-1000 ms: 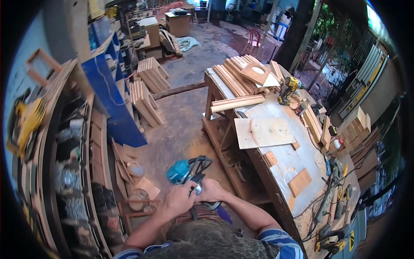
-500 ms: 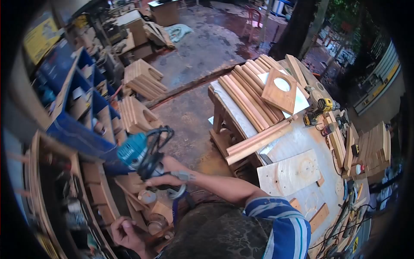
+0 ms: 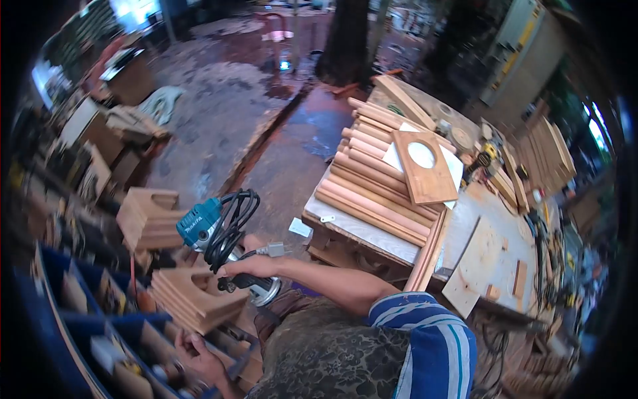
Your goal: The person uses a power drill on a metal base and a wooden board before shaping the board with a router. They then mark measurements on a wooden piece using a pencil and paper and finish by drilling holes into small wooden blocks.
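Observation:
My right hand [image 3: 249, 266] is wrapped around a teal-topped Makita router [image 3: 203, 223] with a metal base, held up in front of my body. Its black power cord [image 3: 232, 216] is bundled in loops against the tool, and the plug [image 3: 271, 250] sticks out over my wrist. Low on the left, my left hand [image 3: 199, 356] has its fingers loosely bent and apart, with nothing in it. It is near the blue compartment shelf [image 3: 50, 272] and a stack of cut wooden boards [image 3: 193, 299].
On the right, a workbench [image 3: 458, 233] bears round wooden rods [image 3: 372, 179], a board with a round hole [image 3: 432, 179], a plywood sheet [image 3: 475, 266] and a yellow drill [image 3: 488, 156]. Another stack of cut boards [image 3: 143, 223] stands on the floor at left.
My view has turned to the right, bringing the workbench nearer the middle. The router stays in my right hand; my left hand remains low at the left.

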{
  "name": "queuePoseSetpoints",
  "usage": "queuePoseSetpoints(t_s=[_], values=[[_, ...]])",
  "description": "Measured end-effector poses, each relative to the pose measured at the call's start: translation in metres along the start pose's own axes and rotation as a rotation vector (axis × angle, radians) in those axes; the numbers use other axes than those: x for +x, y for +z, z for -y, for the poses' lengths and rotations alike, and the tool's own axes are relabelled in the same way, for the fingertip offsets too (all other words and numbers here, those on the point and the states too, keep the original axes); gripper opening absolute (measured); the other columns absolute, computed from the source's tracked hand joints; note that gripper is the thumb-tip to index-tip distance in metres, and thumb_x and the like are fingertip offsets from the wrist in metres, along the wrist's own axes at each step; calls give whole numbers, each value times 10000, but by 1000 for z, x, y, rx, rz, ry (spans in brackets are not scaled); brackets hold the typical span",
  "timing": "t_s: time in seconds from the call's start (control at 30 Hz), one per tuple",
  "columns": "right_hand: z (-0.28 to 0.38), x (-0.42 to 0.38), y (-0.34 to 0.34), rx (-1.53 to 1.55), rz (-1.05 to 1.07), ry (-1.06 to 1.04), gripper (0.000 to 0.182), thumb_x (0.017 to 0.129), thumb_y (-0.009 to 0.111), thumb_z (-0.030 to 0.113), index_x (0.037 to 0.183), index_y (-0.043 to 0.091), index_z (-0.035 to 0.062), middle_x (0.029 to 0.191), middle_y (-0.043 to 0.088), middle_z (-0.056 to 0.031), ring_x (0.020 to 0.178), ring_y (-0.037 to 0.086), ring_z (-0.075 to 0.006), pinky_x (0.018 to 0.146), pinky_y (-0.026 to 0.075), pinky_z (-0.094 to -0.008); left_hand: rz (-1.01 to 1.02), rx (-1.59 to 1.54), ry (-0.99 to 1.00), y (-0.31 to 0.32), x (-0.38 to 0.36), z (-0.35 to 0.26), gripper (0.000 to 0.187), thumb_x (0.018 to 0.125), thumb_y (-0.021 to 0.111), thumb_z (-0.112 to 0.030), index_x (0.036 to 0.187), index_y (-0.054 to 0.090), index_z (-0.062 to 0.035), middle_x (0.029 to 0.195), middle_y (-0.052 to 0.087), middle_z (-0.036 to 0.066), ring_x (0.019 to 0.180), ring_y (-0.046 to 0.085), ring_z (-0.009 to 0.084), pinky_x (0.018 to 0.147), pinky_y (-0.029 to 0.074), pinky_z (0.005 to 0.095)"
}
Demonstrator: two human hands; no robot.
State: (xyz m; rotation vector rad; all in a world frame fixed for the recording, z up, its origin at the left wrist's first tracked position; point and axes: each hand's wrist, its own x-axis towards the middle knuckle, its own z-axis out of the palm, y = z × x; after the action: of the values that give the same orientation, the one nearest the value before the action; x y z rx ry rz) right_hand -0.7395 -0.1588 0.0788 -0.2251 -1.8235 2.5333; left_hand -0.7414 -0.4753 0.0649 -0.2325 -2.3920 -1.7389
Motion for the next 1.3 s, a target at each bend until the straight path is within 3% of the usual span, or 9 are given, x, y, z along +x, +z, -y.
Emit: queuePoseSetpoints(t_s=[0.17,0.3,0.33,0.63,0.83,1.0,1.07,1.17,1.3], values=[[39,69,-70,-68,-216,-129,495,728,889,378,978,715,-11,877,731,-76,749,678,-154,695,556,-327,593,-130,-17,109,171,2,638,999,670,-225,1528,394,1,1329,589,140,1179,563,211,1019,459,350],[76,147,-138,-443,-406,-217,516,720,893,416,980,712,8,865,722,-80,783,657,-167,751,548,-365,893,-253,95,244,262,12,653,967,685,-162,1532,397,-6,1386,570,147,1243,582,240,1075,455,389],[66,175,-160,-466,-486,-187,608,707,881,490,1022,718,-4,930,723,-145,882,683,-252,803,536,-415,899,-286,77,275,284,17,667,954,699,-159,1528,397,0,1397,566,147,1255,577,237,1080,453,385],[172,425,-282,-227,-324,-44,305,809,858,141,1045,742,-15,930,761,-56,799,706,-132,727,580,-314,780,-206,-163,409,499,32,900,859,852,-293,1550,358,2,1478,533,186,1321,551,272,1106,446,408],[176,635,-314,-351,-69,-171,585,702,932,164,1181,659,-33,1080,739,-107,974,713,-186,852,578,-344,750,-132,55,504,660,39,1229,730,923,-497,1590,232,45,1533,484,212,1388,500,291,1112,449,430],[155,839,-352,-416,51,-366,765,674,975,250,1273,590,-31,1165,672,-117,1120,651,-248,933,536,-412,828,-334,-97,604,837,60,1105,669,970,-484,1484,429,29,1412,580,171,1317,545,280,1133,416,450],[178,925,-365,-609,106,-508,743,655,967,251,1263,620,1,1150,678,-121,1104,656,-287,949,517,-434,806,-426,193,642,919,88,987,700,955,-471,1434,509,16,1375,609,158,1260,586,264,1082,468,424],[211,1033,-387,-903,92,-688,721,641,902,263,1285,642,65,1160,686,-143,1083,660,-366,957,507,-458,816,-416,190,681,1023,90,795,793,903,-428,1384,571,-13,1326,644,124,1198,616,240,1038,495,400],[231,1146,-416,-706,91,-345,820,658,933,385,1293,590,-5,1198,663,-166,1095,660,-345,952,511,-448,677,-490,106,736,1129,91,711,823,888,-296,1396,564,-28,1306,652,107,1200,613,219,1054,481,398]])
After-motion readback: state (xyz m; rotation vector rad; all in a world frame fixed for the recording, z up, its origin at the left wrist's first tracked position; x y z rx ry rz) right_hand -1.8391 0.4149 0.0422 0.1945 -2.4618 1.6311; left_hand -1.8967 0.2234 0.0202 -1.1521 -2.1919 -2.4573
